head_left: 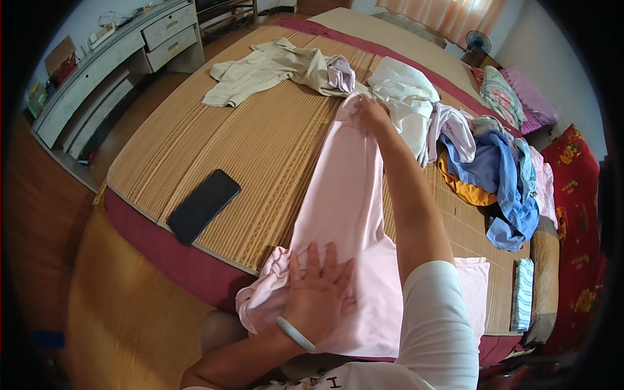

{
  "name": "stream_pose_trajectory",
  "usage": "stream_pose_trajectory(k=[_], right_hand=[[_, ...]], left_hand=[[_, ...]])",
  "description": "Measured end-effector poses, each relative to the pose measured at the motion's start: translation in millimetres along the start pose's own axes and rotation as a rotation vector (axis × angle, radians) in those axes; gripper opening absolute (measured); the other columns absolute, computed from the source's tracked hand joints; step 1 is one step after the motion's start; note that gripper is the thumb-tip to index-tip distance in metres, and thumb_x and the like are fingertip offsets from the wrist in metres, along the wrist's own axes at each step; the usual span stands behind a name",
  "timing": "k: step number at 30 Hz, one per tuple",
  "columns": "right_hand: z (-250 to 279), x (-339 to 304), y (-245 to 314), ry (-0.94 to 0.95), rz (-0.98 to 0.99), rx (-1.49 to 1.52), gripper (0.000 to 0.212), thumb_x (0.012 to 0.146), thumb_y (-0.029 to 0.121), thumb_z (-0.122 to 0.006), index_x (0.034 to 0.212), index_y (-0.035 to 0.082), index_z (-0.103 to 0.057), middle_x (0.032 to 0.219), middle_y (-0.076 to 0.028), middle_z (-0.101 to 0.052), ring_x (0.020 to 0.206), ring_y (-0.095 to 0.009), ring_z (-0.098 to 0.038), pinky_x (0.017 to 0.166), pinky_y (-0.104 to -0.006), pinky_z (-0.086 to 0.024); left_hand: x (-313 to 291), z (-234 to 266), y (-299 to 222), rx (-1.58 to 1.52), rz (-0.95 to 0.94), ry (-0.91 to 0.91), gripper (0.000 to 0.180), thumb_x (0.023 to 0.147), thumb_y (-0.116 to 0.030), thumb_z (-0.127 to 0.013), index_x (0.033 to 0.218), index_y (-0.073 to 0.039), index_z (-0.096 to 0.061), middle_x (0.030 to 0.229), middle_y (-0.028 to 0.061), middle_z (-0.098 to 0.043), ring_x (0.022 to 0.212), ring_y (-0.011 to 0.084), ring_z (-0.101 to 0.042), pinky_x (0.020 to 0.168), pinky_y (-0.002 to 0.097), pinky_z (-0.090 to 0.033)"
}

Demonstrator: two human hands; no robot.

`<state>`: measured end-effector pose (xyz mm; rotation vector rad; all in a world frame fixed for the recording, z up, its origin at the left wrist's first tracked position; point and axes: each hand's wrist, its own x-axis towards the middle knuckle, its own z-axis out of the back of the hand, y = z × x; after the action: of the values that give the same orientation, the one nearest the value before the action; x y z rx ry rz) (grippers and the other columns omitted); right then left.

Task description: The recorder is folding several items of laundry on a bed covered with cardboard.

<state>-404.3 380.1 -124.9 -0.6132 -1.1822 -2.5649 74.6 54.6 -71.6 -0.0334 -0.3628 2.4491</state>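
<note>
One pink garment (342,188) is laid near one phone (205,207), under the left hand (318,292), fingers apart. Its far end is touched by the right hand (374,115), whose grip cannot be told.

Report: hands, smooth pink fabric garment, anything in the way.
Left hand flat on pink garment; right hand at far end. Garment bunched beside left hand. Crumpled white cloth near right hand.

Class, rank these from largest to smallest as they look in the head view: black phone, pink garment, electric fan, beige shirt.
1. Pink garment
2. Beige shirt
3. Black phone
4. Electric fan
</note>
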Motion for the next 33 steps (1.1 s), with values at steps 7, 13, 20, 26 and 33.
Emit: stream_pose_trajectory(k=[7, 13, 20, 26, 33], right_hand=[[-84, -43, 156, 0.139, -0.131, -0.368, 0.035, 0.078, 0.032, -0.067, 0.096, 0.002, -0.068, 0.090, -0.024, -0.068, 0.092, -0.042, -0.066, 0.085, -0.0437, -0.051], [-55, -16, 160, -0.117, -0.249, -0.250, 0.034, 0.078, 0.032, -0.070, 0.095, 0.002, -0.070, 0.091, -0.018, -0.072, 0.081, -0.030, -0.070, 0.074, -0.0385, -0.054], [-18, 5, 205, 0.302, -0.552, 0.134, 0.030, 0.081, 0.030, -0.077, 0.100, 0.006, -0.072, 0.082, -0.007, -0.069, 0.070, -0.019, -0.064, 0.065, -0.0347, -0.053], [19, 18, 213, 0.003, -0.247, -0.256, 0.033, 0.082, 0.033, -0.073, 0.102, 0.006, -0.073, 0.088, -0.013, -0.072, 0.079, -0.020, -0.069, 0.072, -0.0373, -0.054], [15, 15, 219, 0.013, 0.115, -0.417, 0.036, 0.078, 0.037, -0.073, 0.103, 0.010, -0.074, 0.096, -0.016, -0.071, 0.089, -0.032, -0.069, 0.079, -0.0398, -0.052]], left_hand=[[-24, 0, 19, 0.018, 0.184, 0.054, 0.067, 0.091, -0.044, -0.057, 0.149, -0.015, -0.041, 0.154, 0.0257, -0.029, 0.143, 0.0507, -0.023, 0.109, 0.0714, -0.015], [-19, 0, 16, 0.023, 0.161, 0.025, 0.067, 0.090, -0.045, -0.058, 0.148, -0.014, -0.041, 0.153, 0.0254, -0.030, 0.142, 0.0494, -0.024, 0.112, 0.0685, -0.013], [-17, -6, 34, -0.031, 0.183, -0.073, 0.078, 0.084, -0.052, -0.065, 0.147, -0.011, -0.042, 0.150, 0.0234, -0.037, 0.139, 0.0420, -0.032, 0.112, 0.0609, -0.020], [-11, 3, 34, 0.023, 0.314, -0.128, 0.083, 0.077, -0.054, -0.073, 0.141, -0.009, -0.046, 0.144, 0.0211, -0.042, 0.132, 0.0345, -0.039, 0.104, 0.0548, -0.029], [-12, 0, 36, 0.028, 0.312, -0.169, 0.078, 0.076, -0.050, -0.075, 0.136, -0.008, -0.049, 0.142, 0.0186, -0.044, 0.130, 0.0328, -0.041, 0.100, 0.0540, -0.033]])
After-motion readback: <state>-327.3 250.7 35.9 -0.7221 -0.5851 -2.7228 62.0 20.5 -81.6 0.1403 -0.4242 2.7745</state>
